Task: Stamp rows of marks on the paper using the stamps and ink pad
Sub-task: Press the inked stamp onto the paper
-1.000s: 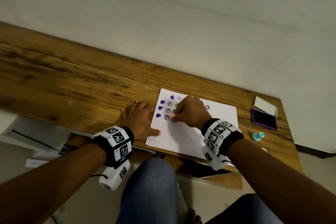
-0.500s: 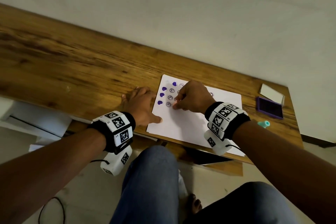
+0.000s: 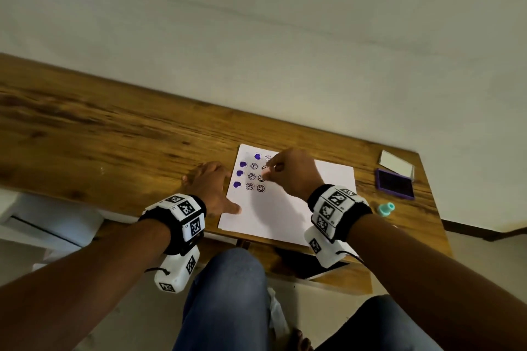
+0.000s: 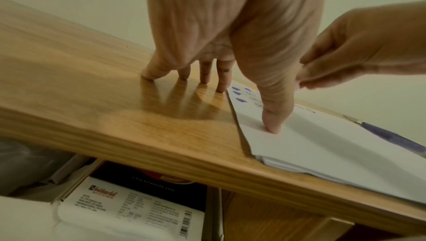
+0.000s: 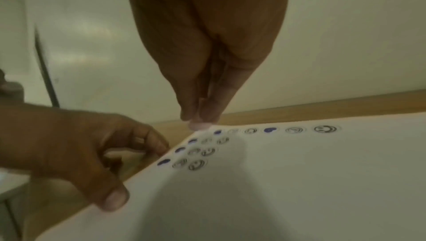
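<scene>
A white paper (image 3: pixel 285 214) lies on the wooden table (image 3: pixel 114 137), with a column of purple hearts (image 3: pixel 240 172) and columns of round smiley marks (image 3: pixel 260 187) near its far left corner. My left hand (image 3: pixel 214 191) lies flat beside the sheet, its fingers on the wood and its thumb (image 4: pixel 272 126) pressing the paper's left edge. My right hand (image 3: pixel 268 171) pinches a small pale stamp (image 5: pixel 199 125) at its fingertips, held just over the smiley columns. The marks (image 5: pixel 196 164) show plainly in the right wrist view.
An open purple ink pad (image 3: pixel 395 184) with its white lid (image 3: pixel 396 164) sits at the table's right end. A teal stamp (image 3: pixel 386 208) lies on its side near the front edge. Under the table an open drawer holds a white box (image 4: pixel 131 208).
My right hand has come up off the lowest row and shifted farther up the column, uncovering a smiley mark there. My left hand has stayed put.
</scene>
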